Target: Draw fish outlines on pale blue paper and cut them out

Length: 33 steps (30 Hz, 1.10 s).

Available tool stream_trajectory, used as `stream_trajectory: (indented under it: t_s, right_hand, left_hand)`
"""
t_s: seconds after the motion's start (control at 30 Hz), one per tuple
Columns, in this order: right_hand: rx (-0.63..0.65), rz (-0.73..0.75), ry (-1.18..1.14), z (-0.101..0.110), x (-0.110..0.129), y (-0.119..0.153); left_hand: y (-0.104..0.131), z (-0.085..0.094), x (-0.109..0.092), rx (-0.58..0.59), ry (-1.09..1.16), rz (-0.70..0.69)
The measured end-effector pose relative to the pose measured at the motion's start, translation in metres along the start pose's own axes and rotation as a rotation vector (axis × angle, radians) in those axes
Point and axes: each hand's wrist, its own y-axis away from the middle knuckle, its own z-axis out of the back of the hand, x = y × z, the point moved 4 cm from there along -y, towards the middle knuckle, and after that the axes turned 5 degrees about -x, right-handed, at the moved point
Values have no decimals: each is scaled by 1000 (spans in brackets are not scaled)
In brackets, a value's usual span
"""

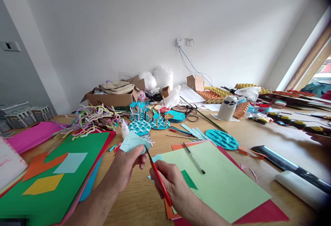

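A piece of light blue paper [133, 142] with drawn pencil lines is pinched between the thumb and fingers of my left hand [129, 164]. My right hand [167, 177] is closed round the red handles of a pair of scissors [160, 179]. The dark blades meet the right edge of the blue paper, close to my left thumb. Under and beside my right hand lies a light green sheet [219, 181], with a pen [193, 158] and a small dark green paper piece [189, 179] on it. Small blue scraps rest on the table by my right hand.
To the left, a green sheet stack [85, 150] carries orange, yellow and blue paper pieces. Behind are pipe cleaners [95, 117], a white glue bottle [124, 129], blue fish decorations [160, 122] and a cardboard box [111, 99]. At right, another person's hand [318, 138] shows near a black strip [292, 164].
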Motion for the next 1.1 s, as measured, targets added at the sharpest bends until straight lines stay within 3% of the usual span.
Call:
stream_trajectory:
  t_s: [0.1, 0.43, 1.1]
  right_hand:
    - [-4, 6, -8, 0, 0, 0]
    - [35, -50, -116, -2, 1, 1]
    - [36, -46, -140, -2, 1, 1]
  left_hand:
    - [0, 0, 0, 17, 0, 4]
    - [-1, 1, -3, -78, -17, 22]
    - [1, -3, -2, -42, 1, 30]
